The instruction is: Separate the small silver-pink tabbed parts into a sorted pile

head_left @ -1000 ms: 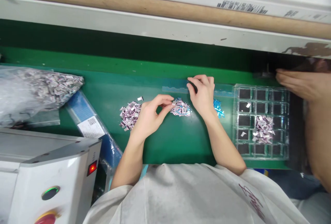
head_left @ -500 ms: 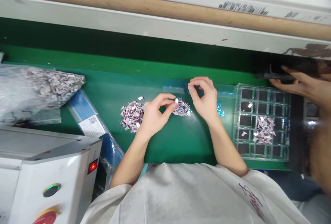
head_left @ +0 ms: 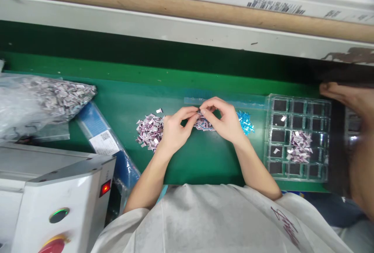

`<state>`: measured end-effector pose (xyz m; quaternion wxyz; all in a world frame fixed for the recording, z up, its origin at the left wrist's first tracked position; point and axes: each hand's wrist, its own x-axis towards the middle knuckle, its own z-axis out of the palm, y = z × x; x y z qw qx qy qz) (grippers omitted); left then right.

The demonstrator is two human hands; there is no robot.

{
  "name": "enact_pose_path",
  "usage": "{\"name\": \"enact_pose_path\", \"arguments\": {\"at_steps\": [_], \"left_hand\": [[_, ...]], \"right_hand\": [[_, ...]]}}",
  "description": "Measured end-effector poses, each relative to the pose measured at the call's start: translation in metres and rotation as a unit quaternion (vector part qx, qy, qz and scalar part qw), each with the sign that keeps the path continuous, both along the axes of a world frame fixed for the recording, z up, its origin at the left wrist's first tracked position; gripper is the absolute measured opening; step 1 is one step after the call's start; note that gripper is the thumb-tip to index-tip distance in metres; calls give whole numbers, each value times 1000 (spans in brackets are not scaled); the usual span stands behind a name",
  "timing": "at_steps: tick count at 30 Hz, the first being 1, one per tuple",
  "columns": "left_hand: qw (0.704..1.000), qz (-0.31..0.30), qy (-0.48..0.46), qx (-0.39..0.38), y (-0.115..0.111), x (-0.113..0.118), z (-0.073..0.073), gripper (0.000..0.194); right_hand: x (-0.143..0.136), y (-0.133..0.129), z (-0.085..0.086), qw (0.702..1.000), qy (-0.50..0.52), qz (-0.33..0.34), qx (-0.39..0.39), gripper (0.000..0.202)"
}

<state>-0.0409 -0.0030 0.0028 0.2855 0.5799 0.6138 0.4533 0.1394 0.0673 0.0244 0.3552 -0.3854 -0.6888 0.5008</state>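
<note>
My left hand is closed in a pinch on a small rectangular metal piece, of which only a dark bit shows. Fingertip to fingertip with it, my right hand pinches at the same spot; what lies between its fingers is hidden. Under both hands is a small pile of silvery-pink pieces, partly covered. To the left of my left hand lies a larger pile of like pieces. A heap of small blue strips rests just right of my right hand.
A clear compartment tray with loose pieces stands on the right, near another person's hand. At left are a plastic bag of pieces, a labelled blue pack and a grey machine. A ledge runs along the back.
My right hand has moved left and down to meet my left hand at the small piece, uncovering more blue strips. The other person's hand has shifted right, off the tray's corner.
</note>
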Motion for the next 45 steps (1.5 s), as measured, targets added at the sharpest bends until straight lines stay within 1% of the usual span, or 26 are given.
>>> {"name": "enact_pose_path", "arguments": {"at_steps": [3,14,16,19,23,25,27,30,32,34,36,38,39,40,41,42,43,44,45], "left_hand": [[1000,2,12,-3,0,1,1,12],[1000,-11,5,1,-1,2,5,11],[1000,-17,6,-9,-1,1,5,13],[999,-33,17,-27,-4,-2,4,19],[998,-36,41,-35,-8,-3,1,22],[997,-39,50,-42,-8,-4,2,26],[996,-40,67,-42,-7,-8,6,28],[991,-11,133,-32,-9,-25,20,22],[974,30,220,-36,-13,-44,31,27],[932,20,355,-77,-19,-67,38,36],[898,-12,426,-111,-23,-90,40,42],[881,-62,451,-130,-26,-106,37,47],[877,-84,452,-140,-27,-111,35,49],[876,-92,450,-147,-27,-113,33,49],[878,-90,444,-156,-28,-114,32,46],[884,-73,435,-156,-27,-113,30,41],[893,-68,415,-157,-26,-112,28,33],[906,-49,394,-148,-25,-110,27,25],[912,-50,377,-151,-24,-108,25,21]], "right_hand": [[0,0,-2,1000,4,0,-1,8],[0,0,-9,1000,-14,-13,11,7],[1,1,-10,1000,-15,-5,-4,15],[4,1,-10,999,-13,33,-30,26],[5,-1,-8,997,-32,58,-30,23],[5,-1,-7,997,-47,55,-26,20],[7,0,-8,997,-58,39,-17,14],[14,4,-10,997,-78,-8,-2,8],[20,7,-13,994,-102,-32,6,10],[25,10,-16,990,-136,-44,17,12],[29,13,-18,984,-169,-51,29,13],[30,15,-18,981,-184,-57,33,13],[30,15,-17,981,-183,-59,35,13],[30,15,-16,982,-177,-62,35,12],[31,16,-14,983,-170,-65,36,12],[31,16,-13,983,-166,-66,33,13],[32,16,-12,985,-160,-66,28,14],[32,16,-12,986,-152,-64,18,16],[33,17,-12,988,-144,-61,6,17]]}}
